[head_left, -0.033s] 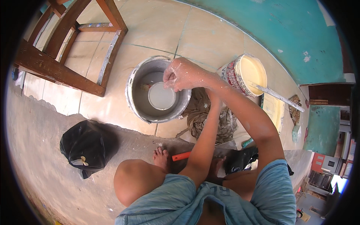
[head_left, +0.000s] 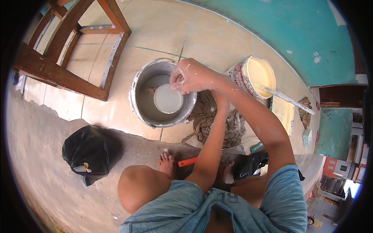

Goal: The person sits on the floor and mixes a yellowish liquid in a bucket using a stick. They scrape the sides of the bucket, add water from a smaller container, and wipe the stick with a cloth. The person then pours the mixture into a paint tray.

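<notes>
A grey bucket (head_left: 136, 101) with a paint-smeared rim stands on the tiles, with cloudy greyish liquid inside. Within it sits a small round tub (head_left: 168, 100), pale and light-rimmed. My right hand (head_left: 193, 76), speckled with white, reaches over the bucket's right side. Its fingers are curled closed at the tub's upper right edge and appear to grip it. My left forearm passes beneath my right one. Most of my left hand (head_left: 220, 100) is hidden behind the right wrist, so its fingers do not show. A crumpled brown cloth (head_left: 204, 123) lies beside the bucket.
To the right stands a cream paint pail (head_left: 261, 72) with a stick (head_left: 291, 101) across it, near a paint tray (head_left: 283, 112). A wooden chair (head_left: 105, 73) is at upper left, a black plastic bag (head_left: 91, 153) at lower left. An orange handle (head_left: 187, 162) lies by my foot.
</notes>
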The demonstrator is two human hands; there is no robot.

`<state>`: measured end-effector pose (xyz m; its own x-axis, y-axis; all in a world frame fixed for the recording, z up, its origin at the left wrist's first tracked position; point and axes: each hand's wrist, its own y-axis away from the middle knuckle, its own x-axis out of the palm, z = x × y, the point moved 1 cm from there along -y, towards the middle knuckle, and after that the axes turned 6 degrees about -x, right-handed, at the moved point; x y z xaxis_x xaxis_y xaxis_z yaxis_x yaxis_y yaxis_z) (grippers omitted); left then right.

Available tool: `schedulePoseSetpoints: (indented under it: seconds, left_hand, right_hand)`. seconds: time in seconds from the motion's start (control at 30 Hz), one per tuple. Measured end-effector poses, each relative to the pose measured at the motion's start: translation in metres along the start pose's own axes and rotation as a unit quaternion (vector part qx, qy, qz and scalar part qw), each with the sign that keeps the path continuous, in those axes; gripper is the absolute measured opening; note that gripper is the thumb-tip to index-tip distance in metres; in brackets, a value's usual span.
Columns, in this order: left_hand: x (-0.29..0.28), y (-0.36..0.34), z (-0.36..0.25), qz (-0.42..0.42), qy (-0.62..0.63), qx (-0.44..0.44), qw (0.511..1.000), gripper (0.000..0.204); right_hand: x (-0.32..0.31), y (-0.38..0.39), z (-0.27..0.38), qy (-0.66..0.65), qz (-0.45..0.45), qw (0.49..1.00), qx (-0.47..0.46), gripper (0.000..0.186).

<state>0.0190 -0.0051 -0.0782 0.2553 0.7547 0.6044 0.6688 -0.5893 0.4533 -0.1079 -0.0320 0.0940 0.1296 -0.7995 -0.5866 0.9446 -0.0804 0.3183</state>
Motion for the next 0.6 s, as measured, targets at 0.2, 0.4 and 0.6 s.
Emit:
schedulePoseSetpoints:
  seconds: [0.2,0.4,0.6]
  left_hand:
    - [-0.003,0.002,-0.020,0.013,-0.053,-0.069,0.996,0.032]
    - [-0.004,0.004,-0.032,-0.004,-0.012,-0.065,0.998,0.023]
    - [-0.010,0.002,-0.034,0.011,-0.032,-0.076,0.997,0.031]
  right_hand:
    - [-0.054,0.062,-0.006,-0.044,-0.062,0.995,0.064,0.018]
    - [-0.115,0.163,-0.047,-0.034,-0.192,0.968,0.158,0.021]
    - [-0.145,0.250,-0.106,0.003,-0.336,0.902,0.271,0.017]
